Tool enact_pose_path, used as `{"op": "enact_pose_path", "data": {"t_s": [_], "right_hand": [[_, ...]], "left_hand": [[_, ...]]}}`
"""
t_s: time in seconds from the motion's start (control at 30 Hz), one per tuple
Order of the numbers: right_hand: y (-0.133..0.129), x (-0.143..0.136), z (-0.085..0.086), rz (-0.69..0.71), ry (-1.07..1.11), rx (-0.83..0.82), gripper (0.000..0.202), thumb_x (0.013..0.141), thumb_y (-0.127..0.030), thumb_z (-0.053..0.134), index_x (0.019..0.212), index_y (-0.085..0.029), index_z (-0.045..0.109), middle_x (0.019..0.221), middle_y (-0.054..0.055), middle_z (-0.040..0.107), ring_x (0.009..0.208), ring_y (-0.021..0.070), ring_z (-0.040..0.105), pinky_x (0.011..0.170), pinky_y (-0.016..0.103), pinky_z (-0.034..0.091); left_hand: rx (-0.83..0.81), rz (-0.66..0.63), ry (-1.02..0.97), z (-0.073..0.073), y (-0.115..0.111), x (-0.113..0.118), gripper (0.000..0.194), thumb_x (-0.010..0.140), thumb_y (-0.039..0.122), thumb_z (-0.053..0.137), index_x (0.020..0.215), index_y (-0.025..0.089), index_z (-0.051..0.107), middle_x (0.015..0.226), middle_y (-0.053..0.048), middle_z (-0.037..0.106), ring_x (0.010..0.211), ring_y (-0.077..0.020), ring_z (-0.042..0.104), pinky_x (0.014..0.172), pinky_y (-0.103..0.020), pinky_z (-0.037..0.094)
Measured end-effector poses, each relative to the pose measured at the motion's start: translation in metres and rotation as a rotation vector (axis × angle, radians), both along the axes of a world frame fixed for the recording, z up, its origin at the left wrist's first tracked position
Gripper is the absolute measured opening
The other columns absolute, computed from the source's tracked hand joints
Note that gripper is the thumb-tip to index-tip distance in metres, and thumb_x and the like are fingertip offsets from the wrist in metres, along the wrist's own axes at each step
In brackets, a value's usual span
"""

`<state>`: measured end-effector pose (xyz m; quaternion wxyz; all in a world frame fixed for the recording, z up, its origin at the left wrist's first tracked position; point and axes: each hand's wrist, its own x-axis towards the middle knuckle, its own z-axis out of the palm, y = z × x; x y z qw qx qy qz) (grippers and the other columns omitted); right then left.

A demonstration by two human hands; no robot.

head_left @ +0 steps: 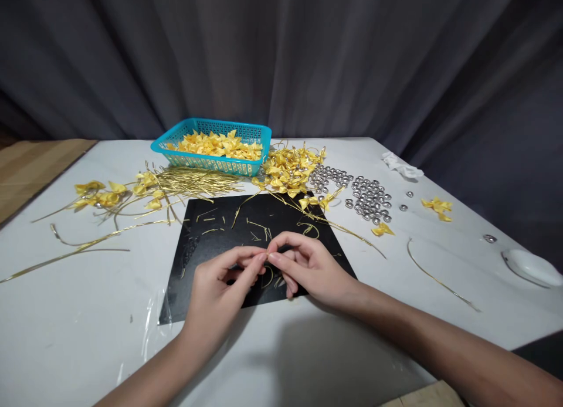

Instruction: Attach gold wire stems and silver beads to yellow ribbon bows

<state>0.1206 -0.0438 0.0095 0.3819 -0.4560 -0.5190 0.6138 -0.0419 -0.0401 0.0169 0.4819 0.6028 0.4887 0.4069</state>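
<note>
My left hand (229, 272) and my right hand (310, 263) meet above the black mat (176, 304), thumbs and forefingers pinched tip to tip. Whatever lies between the fingertips is too small and covered to make out. Short snippets of gold cord (259, 226) are scattered over the mat, and a curled piece of cord (267, 277) shows just below the fingers. Beyond the mat lie a heap of yellow ribbon bows (288, 169) with cords and a bundle of gold cords (193, 182).
A turquoise basket (211, 160) of yellow bows stands at the back. Silver beads (369, 199) spread to the right, near a crumpled white tissue (402, 165). A white computer mouse-like object (530, 267) sits at the right edge. Loose cords (83, 247) lie at left.
</note>
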Motion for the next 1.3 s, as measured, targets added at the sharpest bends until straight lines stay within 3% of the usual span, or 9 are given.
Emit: {"op": "enact_pose_path", "data": {"t_s": [0.1, 0.37, 0.5, 0.6, 0.77, 0.9, 1.0, 1.1, 1.3], "right_hand": [[0.001, 0.001, 0.001, -0.019, -0.04, 0.029, 0.021, 0.082, -0.038, 0.058, 0.084, -0.018, 0.051, 0.047, -0.009, 0.044, 0.037, 0.0039, 0.042, 0.039, 0.015, 0.039], [0.002, 0.005, 0.001, -0.021, -0.172, 0.072, 0.019, 0.083, -0.036, 0.054, 0.085, -0.018, 0.051, 0.053, -0.007, 0.047, 0.041, 0.0052, 0.046, 0.04, 0.015, 0.037], [0.003, 0.005, 0.0, -0.026, -0.251, 0.141, 0.016, 0.084, -0.034, 0.053, 0.088, -0.018, 0.051, 0.052, -0.007, 0.044, 0.042, 0.0054, 0.045, 0.041, 0.015, 0.035], [0.002, 0.005, 0.001, -0.077, -0.327, 0.302, 0.011, 0.082, -0.029, 0.056, 0.085, -0.018, 0.053, 0.059, -0.005, 0.045, 0.045, 0.0047, 0.043, 0.04, 0.015, 0.033], [-0.002, 0.008, 0.002, -0.123, -0.429, 0.715, 0.004, 0.083, -0.019, 0.055, 0.086, -0.016, 0.056, 0.085, 0.003, 0.055, 0.05, 0.0035, 0.043, 0.045, 0.018, 0.037], [-0.003, 0.01, -0.002, -0.061, -0.486, 0.824, 0.011, 0.086, -0.021, 0.055, 0.095, -0.016, 0.06, 0.089, 0.005, 0.058, 0.051, 0.005, 0.045, 0.048, 0.021, 0.04], [0.0, 0.011, -0.003, -0.034, -0.47, 0.9, 0.012, 0.089, -0.016, 0.051, 0.093, -0.015, 0.062, 0.086, 0.006, 0.061, 0.068, 0.0104, 0.056, 0.06, 0.022, 0.046], [0.003, 0.012, -0.003, -0.017, -0.464, 0.927, 0.013, 0.09, -0.014, 0.049, 0.092, -0.014, 0.062, 0.085, 0.007, 0.062, 0.081, 0.0131, 0.058, 0.072, 0.024, 0.047], [0.003, 0.011, -0.003, -0.111, -0.472, 0.806, 0.01, 0.089, -0.017, 0.05, 0.085, -0.015, 0.059, 0.078, 0.003, 0.058, 0.062, 0.0081, 0.05, 0.051, 0.019, 0.04]], "left_hand": [[-0.029, -0.013, -0.008, 0.0, 0.0, 0.0, 0.012, 0.077, 0.028, 0.065, 0.076, 0.018, 0.069, 0.065, 0.001, 0.068, 0.059, -0.0102, 0.06, 0.054, -0.015, 0.047], [-0.328, -0.176, -0.138, 0.004, 0.006, 0.004, 0.026, 0.076, 0.04, 0.062, 0.071, 0.015, 0.06, 0.056, 0.003, 0.057, 0.049, -0.007, 0.046, 0.047, -0.016, 0.039], [-0.36, -0.215, -0.133, 0.004, 0.007, 0.004, 0.031, 0.076, 0.045, 0.06, 0.072, 0.015, 0.058, 0.053, 0.005, 0.05, 0.044, -0.0057, 0.037, 0.041, -0.015, 0.03], [-0.365, -0.192, -0.125, 0.004, 0.007, 0.004, 0.032, 0.075, 0.047, 0.06, 0.074, 0.015, 0.057, 0.049, 0.008, 0.043, 0.041, -0.0049, 0.031, 0.039, -0.016, 0.023], [-0.36, -0.113, -0.119, 0.004, 0.007, 0.004, 0.033, 0.074, 0.048, 0.061, 0.073, 0.015, 0.057, 0.047, 0.01, 0.036, 0.041, -0.0051, 0.028, 0.039, -0.016, 0.023], [-0.375, -0.106, -0.12, 0.004, 0.007, 0.003, 0.034, 0.073, 0.048, 0.063, 0.075, 0.015, 0.059, 0.046, 0.01, 0.035, 0.04, -0.0051, 0.027, 0.038, -0.016, 0.023], [-0.374, -0.118, -0.126, 0.002, 0.007, 0.002, 0.034, 0.072, 0.049, 0.063, 0.075, 0.015, 0.059, 0.047, 0.01, 0.037, 0.04, -0.0051, 0.03, 0.038, -0.016, 0.025], [-0.373, -0.118, -0.121, 0.001, 0.007, 0.002, 0.036, 0.071, 0.05, 0.064, 0.075, 0.015, 0.06, 0.047, 0.009, 0.039, 0.04, -0.0049, 0.032, 0.038, -0.015, 0.027], [-0.367, -0.094, -0.12, 0.003, 0.008, 0.005, 0.036, 0.066, 0.048, 0.066, 0.076, 0.013, 0.063, 0.044, 0.009, 0.042, 0.04, -0.005, 0.034, 0.038, -0.014, 0.03]]}}
